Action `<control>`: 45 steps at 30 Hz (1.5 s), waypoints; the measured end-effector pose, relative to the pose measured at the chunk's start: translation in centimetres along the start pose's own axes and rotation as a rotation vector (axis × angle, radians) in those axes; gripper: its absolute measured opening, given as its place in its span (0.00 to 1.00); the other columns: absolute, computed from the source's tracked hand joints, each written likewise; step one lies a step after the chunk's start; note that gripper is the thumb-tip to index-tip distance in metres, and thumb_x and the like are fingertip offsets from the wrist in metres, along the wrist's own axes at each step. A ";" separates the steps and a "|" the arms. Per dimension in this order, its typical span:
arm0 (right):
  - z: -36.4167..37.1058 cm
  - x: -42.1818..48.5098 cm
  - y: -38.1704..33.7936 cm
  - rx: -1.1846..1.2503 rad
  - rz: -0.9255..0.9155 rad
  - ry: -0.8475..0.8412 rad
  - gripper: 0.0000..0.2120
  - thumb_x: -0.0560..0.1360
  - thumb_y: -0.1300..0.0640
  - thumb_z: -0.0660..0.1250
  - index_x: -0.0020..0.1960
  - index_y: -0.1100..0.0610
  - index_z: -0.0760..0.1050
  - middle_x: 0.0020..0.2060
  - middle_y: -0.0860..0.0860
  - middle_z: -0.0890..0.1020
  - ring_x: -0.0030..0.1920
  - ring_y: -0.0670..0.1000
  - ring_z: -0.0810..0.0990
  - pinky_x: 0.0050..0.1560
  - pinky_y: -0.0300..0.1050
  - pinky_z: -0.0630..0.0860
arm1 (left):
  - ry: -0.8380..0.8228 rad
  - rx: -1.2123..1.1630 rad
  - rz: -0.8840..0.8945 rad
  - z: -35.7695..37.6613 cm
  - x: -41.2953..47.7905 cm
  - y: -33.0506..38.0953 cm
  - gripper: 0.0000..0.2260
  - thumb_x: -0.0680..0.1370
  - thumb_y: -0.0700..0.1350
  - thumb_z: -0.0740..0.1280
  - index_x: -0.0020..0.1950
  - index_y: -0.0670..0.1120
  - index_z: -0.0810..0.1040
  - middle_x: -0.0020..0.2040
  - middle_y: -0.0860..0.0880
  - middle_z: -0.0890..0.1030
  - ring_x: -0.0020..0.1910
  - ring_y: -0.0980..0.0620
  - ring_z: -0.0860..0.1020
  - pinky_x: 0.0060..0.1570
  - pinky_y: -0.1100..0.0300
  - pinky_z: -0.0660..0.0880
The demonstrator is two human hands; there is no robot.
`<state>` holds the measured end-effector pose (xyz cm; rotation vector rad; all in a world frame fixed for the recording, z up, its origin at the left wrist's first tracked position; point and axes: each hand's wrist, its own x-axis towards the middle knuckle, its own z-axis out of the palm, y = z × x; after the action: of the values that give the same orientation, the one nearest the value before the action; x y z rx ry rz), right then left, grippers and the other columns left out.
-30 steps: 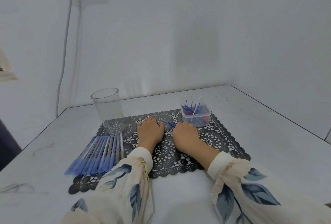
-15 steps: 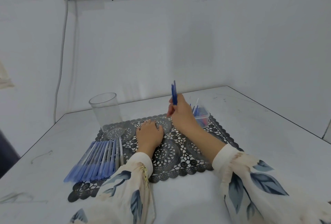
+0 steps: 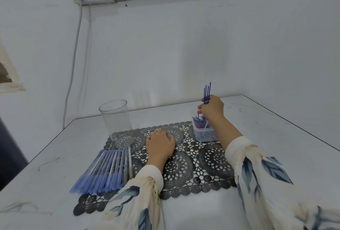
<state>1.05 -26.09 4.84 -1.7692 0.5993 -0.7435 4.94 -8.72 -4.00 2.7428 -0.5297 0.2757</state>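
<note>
I have the right grip raised above the small clear plastic tub, its fingers curled round a bundle of thin blue pen refills. The refills stand nearly upright, with their upper ends poking out above the knuckles. More refills lie in the tub beneath, mostly blue, some red, and one white stick leans out of them. The tub sits at the far right corner of the dark lace placemat.

My left grip rests palm down on the placemat with its fingers relaxed, holding nothing. It lies between the tub and the empty clear tumbler, which stands upright at the placemat's far left corner.

Just left of my left sleeve, a row of blue-capped pens lies side by side across the placemat's left end, the caps toward me. The placemat lies flat on the white desk.
</note>
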 end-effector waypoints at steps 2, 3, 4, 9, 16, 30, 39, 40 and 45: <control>0.0 0.5 0.7 -0.158 0.015 -0.042 0.09 0.70 0.70 0.65 0.44 0.58 0.74 0.47 0.62 0.81 0.45 0.61 0.82 0.47 0.55 0.80 | 0.004 -0.003 0.000 0.1 0.1 -0.1 0.21 0.78 0.54 0.52 0.65 0.45 0.72 0.66 0.47 0.73 0.66 0.47 0.69 0.66 0.46 0.63; -0.1 0.4 0.8 -0.225 0.023 -0.057 0.08 0.69 0.70 0.67 0.45 0.60 0.75 0.47 0.61 0.82 0.46 0.60 0.81 0.48 0.53 0.79 | 0.004 -0.006 0.001 0.1 0.1 -0.1 0.21 0.78 0.54 0.52 0.64 0.45 0.73 0.66 0.47 0.73 0.65 0.47 0.69 0.66 0.45 0.63; -0.2 0.3 0.8 -0.295 0.024 -0.072 0.08 0.69 0.69 0.68 0.48 0.62 0.77 0.47 0.60 0.82 0.47 0.59 0.81 0.47 0.49 0.79 | 0.005 -0.009 0.001 0.1 0.1 -0.1 0.21 0.78 0.54 0.52 0.64 0.45 0.73 0.66 0.47 0.73 0.66 0.47 0.69 0.66 0.45 0.63; -0.5 -0.6 0.7 -0.534 0.013 -0.095 0.11 0.73 0.65 0.66 0.54 0.67 0.75 0.53 0.60 0.79 0.53 0.59 0.79 0.40 0.42 0.70 | 0.013 -0.016 0.003 0.0 0.0 -0.1 0.21 0.79 0.54 0.52 0.66 0.46 0.72 0.68 0.47 0.71 0.67 0.47 0.67 0.67 0.46 0.61; -0.6 -0.7 0.7 -0.552 -0.035 -0.021 0.13 0.71 0.70 0.64 0.55 0.66 0.77 0.53 0.60 0.80 0.53 0.58 0.79 0.48 0.43 0.74 | 0.007 -0.021 0.005 -0.2 -0.2 0.0 0.22 0.79 0.54 0.53 0.67 0.46 0.71 0.69 0.47 0.71 0.68 0.47 0.67 0.68 0.46 0.61; 3.1 -8.8 -1.6 -0.250 -0.329 -0.184 0.08 0.73 0.65 0.65 0.44 0.57 0.82 0.40 0.50 0.82 0.39 0.46 0.76 0.46 0.38 0.74 | 0.090 0.295 0.123 -3.2 -2.9 2.5 0.11 0.79 0.45 0.58 0.54 0.42 0.77 0.51 0.44 0.79 0.52 0.45 0.77 0.45 0.53 0.75; 6.1 -13.8 -1.0 -0.247 -0.361 -0.316 0.15 0.74 0.65 0.60 0.57 0.55 0.78 0.40 0.49 0.79 0.38 0.46 0.76 0.41 0.33 0.73 | 0.091 0.143 -0.011 -10.6 -3.6 -2.6 0.02 0.76 0.38 0.61 0.46 0.43 0.73 0.48 0.44 0.78 0.48 0.43 0.78 0.38 0.57 0.69; 6.4 -14.2 -0.9 -0.264 -0.354 -0.351 0.14 0.75 0.65 0.60 0.55 0.55 0.79 0.39 0.48 0.79 0.36 0.46 0.75 0.36 0.30 0.72 | 0.095 0.144 -0.046 -11.4 -3.7 -3.8 0.03 0.75 0.37 0.61 0.47 0.43 0.74 0.48 0.44 0.78 0.48 0.43 0.78 0.39 0.57 0.68; 8.4 -16.3 -1.6 -0.376 -0.290 -0.573 0.12 0.74 0.63 0.63 0.56 0.58 0.80 0.44 0.52 0.80 0.38 0.47 0.75 0.37 0.34 0.70 | 0.012 0.058 -0.251 -14.1 -4.4 -10.5 0.05 0.74 0.37 0.63 0.38 0.42 0.72 0.42 0.45 0.77 0.39 0.47 0.75 0.36 0.59 0.69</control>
<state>-3.77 -8.72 1.27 -2.3230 0.0930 -0.2864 3.28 6.97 4.98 2.8232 -0.1726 0.2485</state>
